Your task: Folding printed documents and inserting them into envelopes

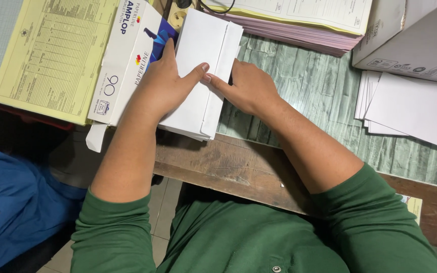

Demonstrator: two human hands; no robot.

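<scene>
A stack of white envelopes [204, 45] lies on the desk in front of me, long side running away from me. My left hand [165, 83] rests flat on the left half of the top envelope, thumb stretched toward the flap fold. My right hand [246, 86] presses at the right edge, its thumb tip almost meeting the left thumb on the flap [222, 65]. Both forearms come out of green sleeves.
A white envelope box [122, 55] lies left of the stack, beside yellow printed forms [51, 50]. A pile of pink and white forms [299, 25] sits behind, a white carton [410, 35] and loose white sheets [410, 108] at right. Brown wooden desk edge [228, 169]; blue cloth [11, 202] at lower left.
</scene>
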